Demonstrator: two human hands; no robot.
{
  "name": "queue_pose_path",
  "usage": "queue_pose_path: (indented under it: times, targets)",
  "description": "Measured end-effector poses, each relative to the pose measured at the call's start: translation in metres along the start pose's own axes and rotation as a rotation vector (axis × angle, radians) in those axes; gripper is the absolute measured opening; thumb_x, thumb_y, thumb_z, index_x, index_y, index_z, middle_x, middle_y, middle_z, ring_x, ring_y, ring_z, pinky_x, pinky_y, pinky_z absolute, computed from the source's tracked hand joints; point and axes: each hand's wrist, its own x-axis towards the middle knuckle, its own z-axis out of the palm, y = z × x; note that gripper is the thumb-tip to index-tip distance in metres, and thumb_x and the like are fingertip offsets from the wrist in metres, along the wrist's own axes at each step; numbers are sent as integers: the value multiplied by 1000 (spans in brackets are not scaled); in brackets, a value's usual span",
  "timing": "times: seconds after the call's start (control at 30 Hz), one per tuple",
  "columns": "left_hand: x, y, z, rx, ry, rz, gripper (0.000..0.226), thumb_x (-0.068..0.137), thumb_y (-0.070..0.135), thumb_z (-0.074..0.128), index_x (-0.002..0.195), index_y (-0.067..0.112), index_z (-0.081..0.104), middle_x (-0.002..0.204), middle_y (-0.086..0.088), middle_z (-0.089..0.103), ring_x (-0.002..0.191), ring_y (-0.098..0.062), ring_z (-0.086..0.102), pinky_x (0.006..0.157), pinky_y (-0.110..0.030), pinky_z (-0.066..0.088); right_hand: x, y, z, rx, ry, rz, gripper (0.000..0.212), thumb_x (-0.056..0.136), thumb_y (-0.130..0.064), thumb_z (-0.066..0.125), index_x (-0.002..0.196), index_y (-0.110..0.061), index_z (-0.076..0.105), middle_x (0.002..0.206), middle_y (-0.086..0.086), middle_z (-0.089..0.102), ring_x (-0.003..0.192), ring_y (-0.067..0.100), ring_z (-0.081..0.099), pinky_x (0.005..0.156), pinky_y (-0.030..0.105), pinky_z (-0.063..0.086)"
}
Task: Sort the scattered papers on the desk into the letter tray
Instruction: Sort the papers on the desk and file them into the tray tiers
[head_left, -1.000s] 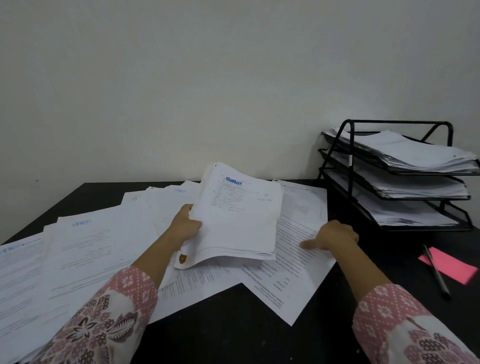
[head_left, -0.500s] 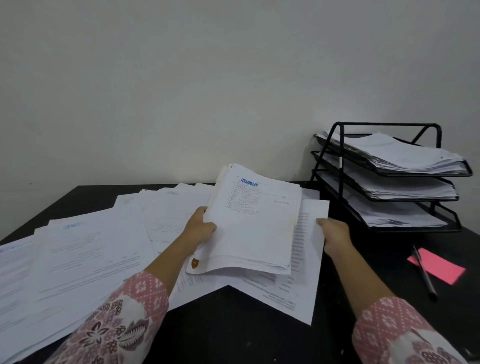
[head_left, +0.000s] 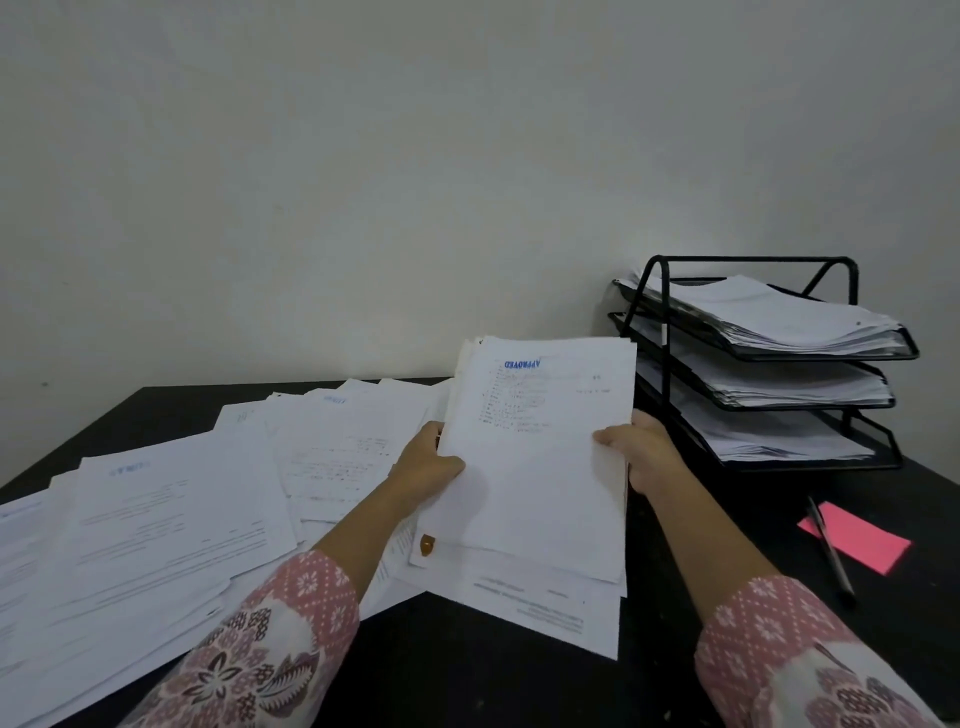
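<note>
The paper stack (head_left: 540, 467) sits between the hands, left hand (head_left: 423, 467) at nine o'clock, right hand (head_left: 644, 452) at three. Both hands' fingers (head_left: 449, 462) clamp its side edges, forearms reaching forward.

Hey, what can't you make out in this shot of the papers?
Head view:
- print on the held stack of papers: too small and blurred to read.
- fingers of the left hand and right hand: hidden behind that stack.
- scattered papers: cut off by the left edge.
- letter tray, bottom tier: mostly covered by upper tiers.
</note>
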Motion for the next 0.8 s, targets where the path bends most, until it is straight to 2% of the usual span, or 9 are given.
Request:
queue_pose_path:
  times: [0.1, 0.2, 0.27, 0.37, 0.47, 0.57, 0.73, 0.8]
  targets:
    - [6, 17, -6, -104, 45, 23, 48, 87, 20, 64, 128, 10, 41, 116, -4, 52, 100, -18, 52, 79, -29, 44, -4, -26, 0, 16, -18, -130, 37, 86, 8, 54, 121, -6, 55, 114, 12, 60, 95, 28, 58, 78, 36, 47]
    - [14, 38, -16, -340, 81, 42, 67, 82, 31, 71, 134, 10, 34, 126, -5, 52, 107, -21, 55, 83, -32, 48, -8, -54, 2, 49, -37, -271, 39, 85, 9, 55, 120, -8, 55, 110, 10, 61, 92, 27, 59, 73, 33, 48]
    - [16, 54, -23, -437, 97, 71, 73, 80, 36, 71, 136, 10, 31, 126, -5, 51, 108, -22, 56, 86, -34, 49, -12, -71, 3, 78, -60, -353, 38, 85, 10, 55, 119, -7, 54, 108, 10, 62, 89, 26, 61, 73, 34, 50]
    - [14, 76, -29, -465, 138, 203, 55, 83, 35, 69, 126, 13, 44, 122, -4, 57, 103, -21, 58, 84, -33, 50, -19, -93, 3, 132, -94, -485, 38, 85, 11, 54, 116, -10, 54, 103, 7, 64, 87, 20, 64, 73, 31, 53]
    - [10, 93, -31, -498, 194, 311, 35, 85, 27, 68, 114, 19, 51, 109, -1, 60, 97, -20, 59, 79, -31, 50, -23, -108, 3, 135, -89, -614, 34, 86, 8, 55, 113, -14, 54, 108, 7, 64, 98, 27, 64, 83, 40, 54]
    - [8, 101, -32, -504, 237, 357, 35, 84, 24, 69, 112, 20, 49, 107, 1, 59, 95, -18, 59, 76, -28, 50, -25, -114, 3, 141, -78, -694, 30, 87, -3, 59, 113, -17, 54, 114, 8, 64, 102, 27, 63, 84, 41, 55]
    - [4, 94, -25, -507, 243, 404, 45, 84, 24, 70, 123, 15, 49, 112, 2, 59, 97, -15, 60, 74, -21, 52, -28, -104, 7, 123, -50, -702, 31, 88, -6, 61, 114, -18, 48, 107, 1, 63, 92, 15, 64, 75, 27, 53]
    - [3, 88, -21, -527, 234, 394, 40, 86, 21, 68, 121, 14, 50, 112, 0, 60, 98, -17, 61, 73, -21, 53, -27, -95, 9, 91, -23, -690, 33, 88, -7, 60, 117, -15, 47, 103, -1, 62, 88, 12, 63, 71, 24, 52]
